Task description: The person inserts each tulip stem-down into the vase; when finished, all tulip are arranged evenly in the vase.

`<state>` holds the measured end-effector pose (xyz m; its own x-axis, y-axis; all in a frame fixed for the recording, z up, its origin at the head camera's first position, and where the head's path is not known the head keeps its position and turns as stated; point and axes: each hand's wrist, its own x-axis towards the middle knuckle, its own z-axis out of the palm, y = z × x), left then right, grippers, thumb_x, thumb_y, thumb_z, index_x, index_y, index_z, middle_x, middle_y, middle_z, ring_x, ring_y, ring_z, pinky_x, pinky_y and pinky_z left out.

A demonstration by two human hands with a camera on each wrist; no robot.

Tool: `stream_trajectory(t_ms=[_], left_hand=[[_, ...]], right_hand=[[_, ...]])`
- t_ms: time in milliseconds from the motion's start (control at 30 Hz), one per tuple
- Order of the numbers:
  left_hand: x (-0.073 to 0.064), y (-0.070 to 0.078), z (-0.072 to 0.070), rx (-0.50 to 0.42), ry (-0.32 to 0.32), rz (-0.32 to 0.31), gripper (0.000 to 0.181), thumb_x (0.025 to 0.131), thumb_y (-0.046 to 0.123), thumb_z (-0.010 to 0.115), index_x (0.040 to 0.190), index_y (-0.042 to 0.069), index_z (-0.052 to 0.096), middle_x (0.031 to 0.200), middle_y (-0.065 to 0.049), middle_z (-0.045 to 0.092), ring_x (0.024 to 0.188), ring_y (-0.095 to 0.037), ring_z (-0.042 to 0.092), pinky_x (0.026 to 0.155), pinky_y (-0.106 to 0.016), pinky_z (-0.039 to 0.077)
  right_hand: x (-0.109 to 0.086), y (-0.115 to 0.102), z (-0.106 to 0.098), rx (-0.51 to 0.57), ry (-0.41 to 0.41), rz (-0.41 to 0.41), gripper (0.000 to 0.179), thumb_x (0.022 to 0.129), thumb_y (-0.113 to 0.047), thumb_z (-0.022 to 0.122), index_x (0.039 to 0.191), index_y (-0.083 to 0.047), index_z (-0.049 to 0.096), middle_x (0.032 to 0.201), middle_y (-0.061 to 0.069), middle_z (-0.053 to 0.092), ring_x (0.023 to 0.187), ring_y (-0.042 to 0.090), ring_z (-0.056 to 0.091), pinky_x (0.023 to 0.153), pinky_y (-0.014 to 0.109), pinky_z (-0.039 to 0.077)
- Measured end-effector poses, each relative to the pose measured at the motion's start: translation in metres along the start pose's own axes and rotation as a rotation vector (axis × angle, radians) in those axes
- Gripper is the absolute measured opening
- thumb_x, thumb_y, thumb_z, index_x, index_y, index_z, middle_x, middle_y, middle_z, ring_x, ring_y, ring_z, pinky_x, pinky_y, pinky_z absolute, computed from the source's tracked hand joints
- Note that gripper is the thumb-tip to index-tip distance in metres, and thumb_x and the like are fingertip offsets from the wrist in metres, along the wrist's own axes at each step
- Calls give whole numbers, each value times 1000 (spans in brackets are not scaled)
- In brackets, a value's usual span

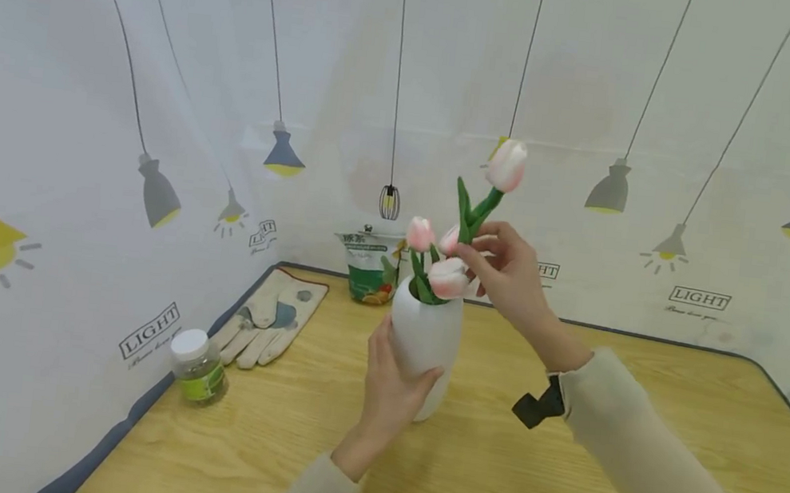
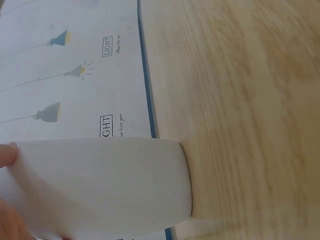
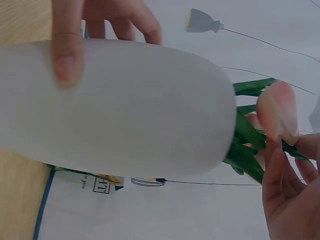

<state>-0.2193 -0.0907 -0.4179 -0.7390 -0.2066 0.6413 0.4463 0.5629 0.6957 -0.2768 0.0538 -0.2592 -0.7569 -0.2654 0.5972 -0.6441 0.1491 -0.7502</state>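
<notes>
A white vase (image 1: 425, 338) (image 3: 140, 110) stands upright on the table, its base resting on the wood in the left wrist view. My left hand (image 1: 387, 386) grips its body, thumb on one side and fingers on the other. Several pink-and-white artificial tulips (image 1: 421, 235) rise from its mouth with green leaves. Above and right of the mouth, my right hand (image 1: 513, 279) pinches the green stem of another tulip (image 1: 507, 166), taller than the rest. In the right wrist view, the right hand's fingers are close beside a bloom (image 3: 279, 107). The lower end of the held stem is hidden.
On the wooden table (image 1: 257, 457), a jar with a white lid (image 1: 199, 371) stands at the left. Behind it lie white work gloves (image 1: 267, 325). A green-and-white package (image 1: 369, 272) stands behind the vase. A lamp-printed curtain (image 1: 343, 56) borders the table's back and left.
</notes>
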Motion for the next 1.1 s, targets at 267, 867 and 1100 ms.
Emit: stream_trajectory(t_ms=[267, 867, 1100], left_hand=[[1, 2, -1, 11, 1, -3, 96, 67, 31, 76, 139, 12, 15, 132, -13, 33, 118, -32, 42, 91, -50, 44], [1, 1, 2, -4, -22, 20, 96, 68, 32, 75, 138, 10, 14, 132, -15, 31, 116, -34, 42, 88, -51, 45], [2, 1, 1, 8, -37, -6, 96, 68, 32, 75, 138, 12, 14, 132, -14, 31, 116, -33, 43, 88, -49, 45]], right_hand=[[-24, 27, 7, -92, -61, 107, 19, 88, -13, 53, 98, 1, 61, 81, 19, 61, 48, 2, 52, 39, 23, 42], [-32, 21, 15, -281, 69, -39, 10, 79, -14, 64, 83, -5, 65, 82, 10, 60, 45, 1, 42, 39, 18, 36], [-39, 32, 15, -296, 28, -51, 13, 79, -20, 65, 80, -7, 65, 78, 3, 54, 44, 3, 41, 36, 20, 34]])
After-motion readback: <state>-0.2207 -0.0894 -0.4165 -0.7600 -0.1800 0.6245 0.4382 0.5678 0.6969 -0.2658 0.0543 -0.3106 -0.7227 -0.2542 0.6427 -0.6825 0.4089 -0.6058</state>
